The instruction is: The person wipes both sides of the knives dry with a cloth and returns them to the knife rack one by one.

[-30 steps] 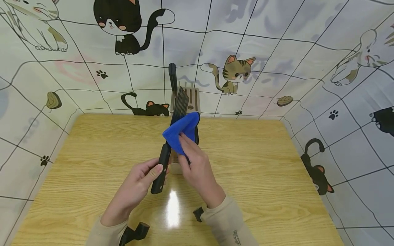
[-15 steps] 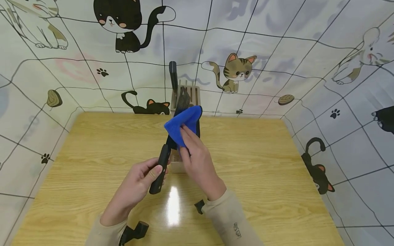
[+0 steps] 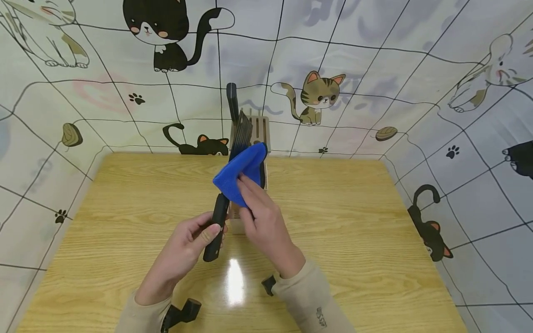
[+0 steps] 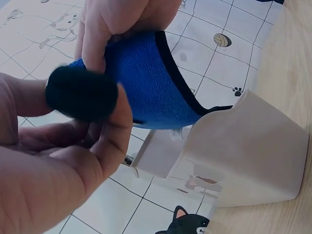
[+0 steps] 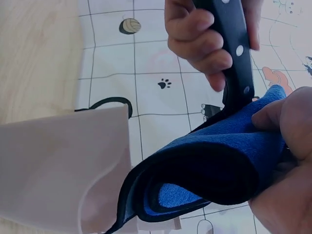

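Note:
My left hand (image 3: 193, 243) grips the black riveted handle of a kitchen knife (image 3: 216, 231), thumb along its top. The knife points away from me, its dark blade showing lengthwise stripes. Folded over the lower blade is a blue cloth (image 3: 238, 178) with black edging, which hides that part. My right hand (image 3: 268, 222) pinches this cloth between thumb and fingers against the blade. In the right wrist view the cloth (image 4: 141, 83) hangs in a loose fold beside the handle (image 5: 234, 53). Both hands are held above the table.
Behind the knife stands a pale knife block (image 3: 261, 129) with slots, partly hidden by the cloth; another black-handled utensil (image 3: 232, 99) sticks up from it. The wooden table (image 3: 333, 222) meets a cat-print covering (image 3: 366, 69) at the back and sides.
The cloth and right hand shift slightly up the blade, then back down and left toward the handle. The left hand keeps its grip almost unmoved.

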### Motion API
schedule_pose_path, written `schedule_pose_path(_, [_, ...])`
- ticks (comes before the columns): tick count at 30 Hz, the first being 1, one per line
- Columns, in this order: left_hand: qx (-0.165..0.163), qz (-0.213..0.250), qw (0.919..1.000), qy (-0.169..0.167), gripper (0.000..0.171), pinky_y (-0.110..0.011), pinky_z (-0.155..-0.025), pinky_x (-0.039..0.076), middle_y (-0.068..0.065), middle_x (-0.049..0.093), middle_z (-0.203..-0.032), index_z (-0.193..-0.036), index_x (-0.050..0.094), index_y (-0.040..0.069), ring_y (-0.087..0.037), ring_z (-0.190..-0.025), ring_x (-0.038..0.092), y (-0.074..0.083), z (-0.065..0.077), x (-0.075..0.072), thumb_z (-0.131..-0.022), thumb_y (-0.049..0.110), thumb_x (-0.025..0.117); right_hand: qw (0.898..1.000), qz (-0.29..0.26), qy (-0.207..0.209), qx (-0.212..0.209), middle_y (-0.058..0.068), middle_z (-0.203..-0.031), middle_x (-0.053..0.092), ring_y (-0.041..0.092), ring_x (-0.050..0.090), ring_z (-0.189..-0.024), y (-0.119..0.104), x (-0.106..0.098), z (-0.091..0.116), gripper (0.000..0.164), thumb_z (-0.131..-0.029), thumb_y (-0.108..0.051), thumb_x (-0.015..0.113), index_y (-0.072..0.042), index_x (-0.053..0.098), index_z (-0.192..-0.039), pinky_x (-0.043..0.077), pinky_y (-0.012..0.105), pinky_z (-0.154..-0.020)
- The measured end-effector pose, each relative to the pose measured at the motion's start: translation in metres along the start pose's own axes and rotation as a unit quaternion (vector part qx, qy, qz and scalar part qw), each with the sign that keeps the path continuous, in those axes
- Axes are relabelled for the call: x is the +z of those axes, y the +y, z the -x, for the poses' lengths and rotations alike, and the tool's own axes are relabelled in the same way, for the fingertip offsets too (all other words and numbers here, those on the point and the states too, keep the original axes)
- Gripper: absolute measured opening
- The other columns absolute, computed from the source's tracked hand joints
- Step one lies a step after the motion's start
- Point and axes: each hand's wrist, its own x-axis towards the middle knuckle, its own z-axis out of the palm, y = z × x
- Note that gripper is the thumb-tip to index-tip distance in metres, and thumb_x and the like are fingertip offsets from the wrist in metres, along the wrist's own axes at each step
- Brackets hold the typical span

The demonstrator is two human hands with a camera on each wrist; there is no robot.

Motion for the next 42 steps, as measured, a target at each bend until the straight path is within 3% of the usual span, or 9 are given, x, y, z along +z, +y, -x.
schedule_pose_path(9, [0.01,-0.034,0.9991,0.023,0.026,-0.031,-0.065,0.051,-0.016,0.058,-0.089,-0.117,0.058,-0.006,-0.019,-0.073,0.058,0.0,-0.001,0.001,-0.102,0.013,0.048,1.0,0.01,-0.001,-0.001,0.019,-0.141,0.05,0.027,0.046,-0.133,-0.002,0.006,0.003,0.042,-0.095,-0.002,0.047,0.004,0.051,-0.136,0.04,0.038,-0.106])
schedule_pose_path(17, [0.019,-0.041,0.9989,0.005,0.025,-0.032,-0.063,0.051,-0.014,0.057,-0.088,-0.118,0.058,-0.005,-0.02,-0.07,0.059,-0.001,0.001,0.002,-0.102,0.012,0.049,1.0,0.019,0.004,0.02,0.019,-0.141,0.05,0.026,0.046,-0.133,0.003,-0.005,-0.008,0.041,-0.095,-0.001,0.048,0.004,0.052,-0.136,0.04,0.037,-0.106])
schedule_pose_path(28, [0.037,-0.045,0.9983,0.003,0.024,-0.032,-0.066,0.054,-0.015,0.059,-0.089,-0.119,0.057,-0.005,-0.02,-0.074,0.062,-0.002,0.002,0.001,-0.101,0.009,0.051,1.0,0.013,0.003,-0.009,0.019,-0.141,0.05,0.027,0.047,-0.133,-0.001,-0.005,-0.006,0.041,-0.094,-0.001,0.048,0.006,0.052,-0.135,0.038,0.037,-0.108])
schedule_pose_path(33, [0.036,-0.049,0.9981,-0.003,0.023,-0.032,-0.068,0.054,-0.019,0.059,-0.092,-0.118,0.058,-0.004,-0.022,-0.076,0.062,-0.002,0.002,0.0,-0.1,0.008,0.052,1.0,0.011,0.008,-0.005,0.019,-0.141,0.05,0.027,0.047,-0.133,-0.001,-0.007,-0.01,0.042,-0.095,-0.002,0.047,0.005,0.051,-0.136,0.04,0.037,-0.106])
schedule_pose_path(42, [0.047,-0.058,0.9971,-0.015,0.022,-0.031,-0.068,0.054,-0.013,0.06,-0.092,-0.118,0.06,-0.002,-0.019,-0.078,0.062,0.0,0.003,0.001,-0.1,0.008,0.052,1.0,0.018,0.011,0.009,0.02,-0.141,0.05,0.028,0.047,-0.132,0.005,-0.011,-0.015,0.043,-0.094,-0.001,0.048,0.004,0.051,-0.137,0.042,0.038,-0.104])
